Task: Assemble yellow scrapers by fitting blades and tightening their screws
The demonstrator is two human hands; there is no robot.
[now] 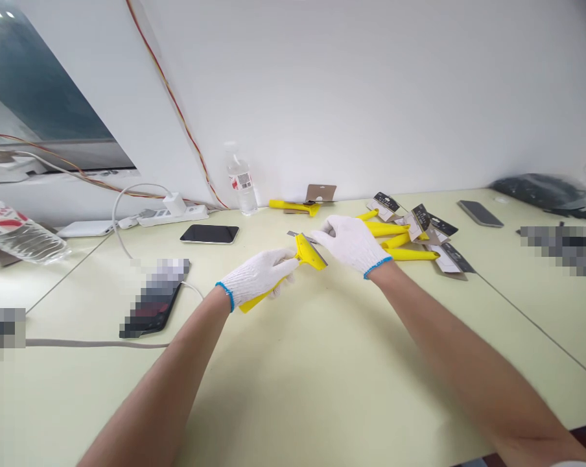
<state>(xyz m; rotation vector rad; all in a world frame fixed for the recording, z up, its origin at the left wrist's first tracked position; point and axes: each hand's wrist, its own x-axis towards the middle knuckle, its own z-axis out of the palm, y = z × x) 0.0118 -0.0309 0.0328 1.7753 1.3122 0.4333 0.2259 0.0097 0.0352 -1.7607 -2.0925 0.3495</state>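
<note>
My left hand [261, 275], in a white knitted glove with a blue cuff, is wrapped round the handle of a yellow scraper [308, 251]. The scraper's wide head points away to the right, with a thin dark edge along it. Close by that head is my right hand [349, 241], gloved the same way, its thumb and fingertips pinched together. What they hold, if anything, is hidden. Just behind the scraper head a small flat grey metal piece [293, 233] shows, partly covered.
Several yellow scrapers [410, 255] with card packaging lie right of my right hand. Another yellow scraper [293, 206] rests by the wall, near a water bottle [244, 181]. Phones [209, 234], a power strip [176, 215] and cables lie left; a grey phone [480, 213] lies right.
</note>
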